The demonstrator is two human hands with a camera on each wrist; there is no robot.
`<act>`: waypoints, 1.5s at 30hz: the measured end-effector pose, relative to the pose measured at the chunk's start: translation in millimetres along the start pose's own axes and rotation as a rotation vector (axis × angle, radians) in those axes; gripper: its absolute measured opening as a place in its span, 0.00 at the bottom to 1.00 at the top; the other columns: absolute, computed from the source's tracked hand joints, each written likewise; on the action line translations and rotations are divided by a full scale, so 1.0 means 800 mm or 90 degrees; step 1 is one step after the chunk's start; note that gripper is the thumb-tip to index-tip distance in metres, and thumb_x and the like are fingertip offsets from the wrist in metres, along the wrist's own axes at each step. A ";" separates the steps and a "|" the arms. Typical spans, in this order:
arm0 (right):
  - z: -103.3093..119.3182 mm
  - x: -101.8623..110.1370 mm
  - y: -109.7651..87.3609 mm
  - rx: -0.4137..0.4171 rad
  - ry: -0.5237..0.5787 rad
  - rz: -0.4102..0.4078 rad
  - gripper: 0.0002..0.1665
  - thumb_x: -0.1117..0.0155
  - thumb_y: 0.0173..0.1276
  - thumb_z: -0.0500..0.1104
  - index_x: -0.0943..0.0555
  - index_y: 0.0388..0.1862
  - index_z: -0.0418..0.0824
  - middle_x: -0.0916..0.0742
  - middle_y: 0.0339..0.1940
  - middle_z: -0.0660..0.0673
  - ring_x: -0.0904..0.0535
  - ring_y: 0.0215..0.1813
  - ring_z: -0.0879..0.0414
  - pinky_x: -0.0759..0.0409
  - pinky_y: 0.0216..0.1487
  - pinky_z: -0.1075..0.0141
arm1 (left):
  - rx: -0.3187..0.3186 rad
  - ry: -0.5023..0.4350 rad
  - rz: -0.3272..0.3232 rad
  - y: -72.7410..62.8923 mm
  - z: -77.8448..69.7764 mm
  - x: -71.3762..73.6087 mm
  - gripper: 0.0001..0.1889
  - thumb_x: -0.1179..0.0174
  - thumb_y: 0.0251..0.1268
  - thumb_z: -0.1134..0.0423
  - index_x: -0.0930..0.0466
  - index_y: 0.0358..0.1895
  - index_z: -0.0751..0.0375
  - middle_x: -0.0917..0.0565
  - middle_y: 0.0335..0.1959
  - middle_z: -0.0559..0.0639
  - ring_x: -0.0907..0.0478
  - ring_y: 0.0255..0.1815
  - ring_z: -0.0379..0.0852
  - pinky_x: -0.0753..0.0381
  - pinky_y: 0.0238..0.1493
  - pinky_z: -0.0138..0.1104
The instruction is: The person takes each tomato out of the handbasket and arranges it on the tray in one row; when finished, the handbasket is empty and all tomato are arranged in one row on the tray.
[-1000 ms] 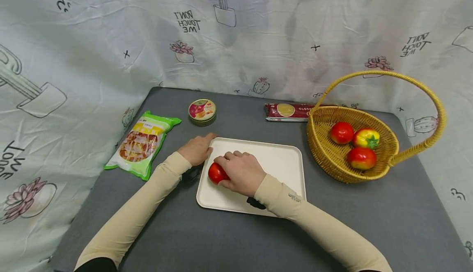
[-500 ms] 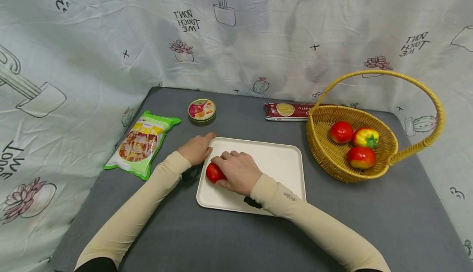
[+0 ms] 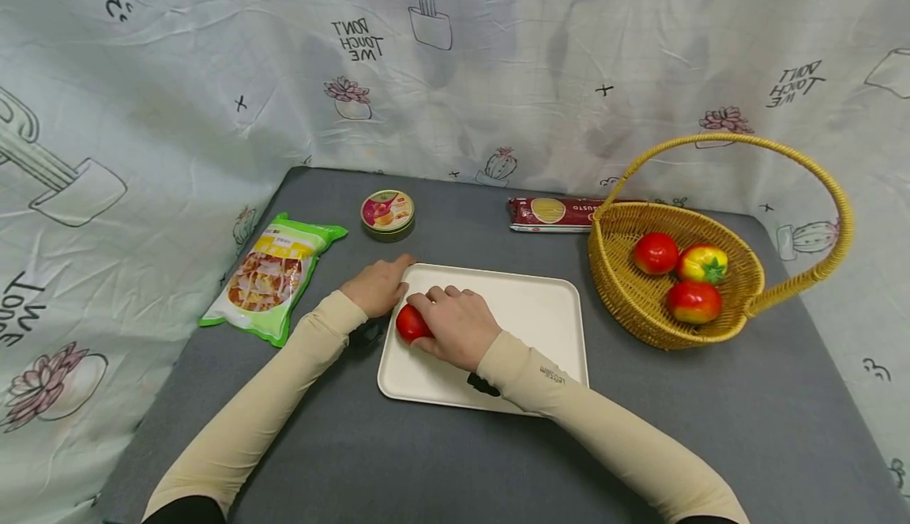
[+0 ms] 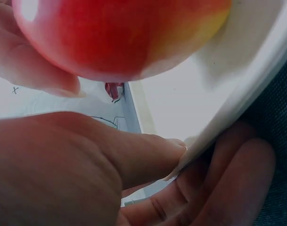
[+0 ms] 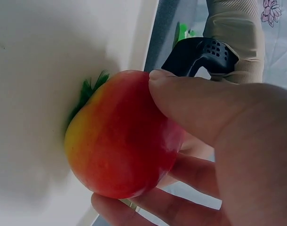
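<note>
My left hand pinches the left rim of a cream rectangular tray; the left wrist view has the thumb on top of the rim and curled fingers underneath. Over the tray's left part, my right hand grips a red tomato with a yellow flush. In the right wrist view the thumb presses one side of the tomato and the fingers curl round the other. Its green leafy top faces the tray surface, close over it. Most of the tomato is under the right hand in the head view.
A yellow woven basket with a tall handle stands right of the tray, holding several red-and-yellow tomatoes. Behind it lies a dark red packet. A round tin and a green snack bag sit back left on the grey table.
My right hand has shifted slightly left with the tomato, toward the tray's left rim. The left hand keeps its hold on the tray.
</note>
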State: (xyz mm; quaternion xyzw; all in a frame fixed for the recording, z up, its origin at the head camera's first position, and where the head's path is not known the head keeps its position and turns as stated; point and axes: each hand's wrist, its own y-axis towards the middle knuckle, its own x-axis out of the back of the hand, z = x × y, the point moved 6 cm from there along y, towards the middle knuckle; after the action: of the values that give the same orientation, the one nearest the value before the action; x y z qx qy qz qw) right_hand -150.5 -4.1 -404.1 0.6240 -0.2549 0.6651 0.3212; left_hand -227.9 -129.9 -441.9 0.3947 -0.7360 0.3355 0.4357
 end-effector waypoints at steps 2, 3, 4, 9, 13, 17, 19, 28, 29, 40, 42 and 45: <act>0.000 0.000 -0.001 0.001 0.000 0.006 0.35 0.22 0.66 0.60 0.19 0.67 0.47 0.12 0.53 0.45 0.14 0.49 0.49 0.14 0.48 0.55 | -0.003 -0.003 -0.002 0.000 -0.001 0.000 0.24 0.41 0.77 0.70 0.31 0.72 0.70 0.14 0.51 0.72 0.12 0.45 0.65 0.13 0.49 0.54; -0.001 0.000 -0.002 0.001 0.003 0.007 0.35 0.22 0.67 0.60 0.19 0.67 0.48 0.12 0.53 0.45 0.14 0.49 0.49 0.14 0.48 0.55 | -0.005 -0.005 -0.003 0.000 -0.001 0.000 0.24 0.40 0.76 0.70 0.31 0.72 0.70 0.14 0.51 0.72 0.12 0.45 0.65 0.13 0.49 0.55; -0.002 0.002 -0.003 0.001 0.010 0.007 0.36 0.22 0.67 0.60 0.20 0.68 0.47 0.12 0.54 0.45 0.14 0.50 0.49 0.14 0.49 0.55 | -0.008 -0.005 -0.003 -0.001 -0.002 0.000 0.24 0.40 0.76 0.70 0.31 0.71 0.70 0.14 0.50 0.72 0.12 0.46 0.66 0.13 0.49 0.55; -0.023 0.029 -0.018 -0.021 0.072 -0.003 0.39 0.23 0.68 0.61 0.21 0.72 0.45 0.13 0.60 0.43 0.15 0.56 0.45 0.14 0.52 0.51 | -0.014 -0.007 0.000 -0.002 -0.002 0.001 0.24 0.40 0.75 0.71 0.31 0.70 0.72 0.13 0.49 0.72 0.12 0.44 0.64 0.13 0.50 0.54; -0.067 0.074 -0.048 -0.063 0.114 -0.031 0.37 0.23 0.69 0.59 0.19 0.70 0.43 0.13 0.62 0.41 0.15 0.58 0.44 0.14 0.51 0.47 | -0.005 -0.014 0.010 -0.001 -0.002 0.001 0.25 0.40 0.76 0.70 0.32 0.72 0.71 0.14 0.52 0.72 0.13 0.45 0.62 0.14 0.53 0.54; -0.126 0.115 -0.087 -0.125 0.112 -0.068 0.33 0.23 0.69 0.57 0.17 0.68 0.43 0.12 0.61 0.41 0.13 0.54 0.43 0.13 0.45 0.46 | -0.001 -0.018 0.011 -0.001 0.001 0.002 0.25 0.41 0.76 0.69 0.31 0.72 0.71 0.14 0.52 0.71 0.14 0.43 0.61 0.14 0.53 0.54; -0.157 0.129 -0.105 -0.158 0.105 -0.084 0.33 0.24 0.70 0.56 0.17 0.68 0.41 0.11 0.60 0.39 0.13 0.52 0.43 0.14 0.43 0.44 | 0.002 -0.019 0.014 -0.001 0.002 0.002 0.25 0.41 0.76 0.69 0.32 0.72 0.71 0.14 0.52 0.71 0.14 0.42 0.61 0.14 0.52 0.53; -0.291 0.138 -0.164 -0.344 0.162 -0.023 0.37 0.29 0.75 0.57 0.22 0.73 0.35 0.17 0.67 0.31 0.19 0.60 0.32 0.22 0.56 0.34 | 0.023 -0.018 0.040 0.000 0.006 -0.002 0.26 0.41 0.78 0.68 0.34 0.74 0.71 0.14 0.52 0.71 0.14 0.39 0.58 0.12 0.48 0.50; -0.302 0.136 -0.168 -0.357 0.165 -0.008 0.39 0.29 0.75 0.58 0.23 0.74 0.35 0.18 0.69 0.30 0.20 0.62 0.31 0.23 0.57 0.33 | 0.025 -0.020 0.043 0.000 0.007 -0.002 0.27 0.41 0.78 0.68 0.34 0.74 0.71 0.14 0.51 0.71 0.14 0.38 0.58 0.12 0.47 0.50; -0.383 0.096 -0.170 -0.391 0.148 0.109 0.51 0.27 0.72 0.58 0.35 0.81 0.32 0.25 0.72 0.23 0.26 0.66 0.25 0.25 0.60 0.30 | -0.005 -0.020 0.022 0.000 0.001 0.002 0.25 0.41 0.77 0.70 0.33 0.72 0.73 0.14 0.52 0.73 0.13 0.40 0.60 0.13 0.48 0.52; -0.394 0.090 -0.170 -0.401 0.140 0.128 0.51 0.26 0.71 0.55 0.36 0.81 0.31 0.24 0.70 0.21 0.25 0.64 0.25 0.24 0.57 0.31 | -0.005 -0.022 0.023 0.000 0.000 0.002 0.25 0.41 0.77 0.70 0.32 0.72 0.73 0.14 0.52 0.73 0.13 0.40 0.59 0.12 0.48 0.52; -0.406 0.080 -0.169 -0.416 0.142 0.172 0.52 0.26 0.70 0.54 0.38 0.81 0.29 0.25 0.69 0.20 0.27 0.65 0.24 0.25 0.60 0.30 | -0.003 -0.027 0.026 0.000 0.000 0.002 0.25 0.41 0.77 0.70 0.33 0.73 0.72 0.14 0.52 0.72 0.13 0.41 0.59 0.13 0.49 0.53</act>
State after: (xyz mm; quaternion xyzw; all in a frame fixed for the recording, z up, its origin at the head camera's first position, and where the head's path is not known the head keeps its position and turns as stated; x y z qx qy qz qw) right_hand -267.3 333.2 -378.3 0.3727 -0.4976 0.6489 0.4385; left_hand -228.0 -130.2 -440.3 0.3856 -0.7539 0.3341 0.4139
